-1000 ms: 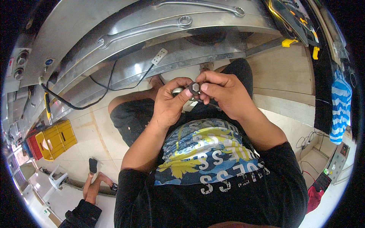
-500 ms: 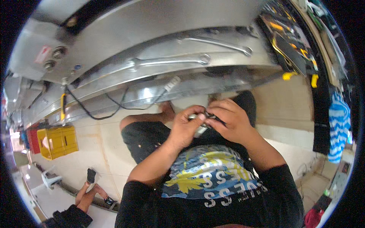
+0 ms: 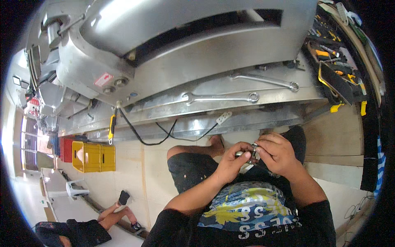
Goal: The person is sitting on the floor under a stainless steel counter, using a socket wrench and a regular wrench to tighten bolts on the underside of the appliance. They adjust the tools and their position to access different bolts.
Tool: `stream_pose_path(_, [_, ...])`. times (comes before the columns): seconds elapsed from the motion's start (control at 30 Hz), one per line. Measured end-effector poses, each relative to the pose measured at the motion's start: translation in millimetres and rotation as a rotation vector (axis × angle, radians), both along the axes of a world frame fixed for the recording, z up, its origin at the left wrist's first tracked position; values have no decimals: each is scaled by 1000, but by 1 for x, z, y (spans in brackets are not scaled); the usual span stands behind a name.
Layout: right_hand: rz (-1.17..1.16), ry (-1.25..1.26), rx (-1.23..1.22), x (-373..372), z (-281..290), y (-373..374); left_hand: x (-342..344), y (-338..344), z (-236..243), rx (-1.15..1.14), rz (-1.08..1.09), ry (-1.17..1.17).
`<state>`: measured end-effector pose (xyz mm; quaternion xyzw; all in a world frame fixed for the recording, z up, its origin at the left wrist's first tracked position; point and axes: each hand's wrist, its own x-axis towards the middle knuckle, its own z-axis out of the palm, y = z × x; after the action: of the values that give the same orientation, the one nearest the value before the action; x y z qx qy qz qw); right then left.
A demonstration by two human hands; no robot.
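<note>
Above my lap, my left hand (image 3: pixel 235 161) and my right hand (image 3: pixel 278 153) meet around a small metal part (image 3: pixel 254 154). Fingers of both are closed on it and cover most of its shape. A pale, flat-looking piece (image 3: pixel 246 168) pokes out beneath the left fingers; what it is cannot be made out. Beyond the hands, a large combination wrench (image 3: pixel 222 98) lies along the steel ledge (image 3: pixel 164 106). A second wrench (image 3: pixel 267 80) rests farther back and to the right.
At right, a tool case (image 3: pixel 325 53) holds yellow-and-black tools. A yellow-handled tool (image 3: pixel 112 128) hangs by a black cable (image 3: pixel 135 133). A white power strip (image 3: pixel 224 118) sits below the ledge. Yellow crate (image 3: pixel 94 156) and another person (image 3: pixel 82 234) are at left.
The view has swung left and up, so everything sits farther right and lower. Both hands stay together on the metal part, with the fingers slightly shifted.
</note>
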<state>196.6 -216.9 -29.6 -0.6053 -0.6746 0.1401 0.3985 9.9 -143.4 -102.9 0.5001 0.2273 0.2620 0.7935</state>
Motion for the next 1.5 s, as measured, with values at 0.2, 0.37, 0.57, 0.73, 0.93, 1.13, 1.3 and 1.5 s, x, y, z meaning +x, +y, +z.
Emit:
stream_pose_path(0.2, [-345,-34,106,45,37,3,8,-3,-6,-68,-132,-63])
stream_pose_path(0.37, [-517,-28,181,87,64,33,14,1,6,0,-153,8])
stream_pose_path(0.57, [-674,-258,255,126,48,65,11,11,-7,21,-149,-40])
stream_pose_path(0.73, [-741,-256,161,138,35,75,1,38,-44,-100,-190,-129])
stream_pose_path(0.93, [-811,-352,166,135,24,81,4,73,-91,-299,-275,-183])
stream_pose_path(1.13, [-863,-401,-6,132,32,86,16,104,-113,-109,-367,-18])
stream_pose_path(1.3, [-861,-409,-19,128,31,87,7,108,-108,15,-272,72])
stream_pose_path(1.5, [-862,-299,29,118,36,79,0,104,-138,-226,-239,179])
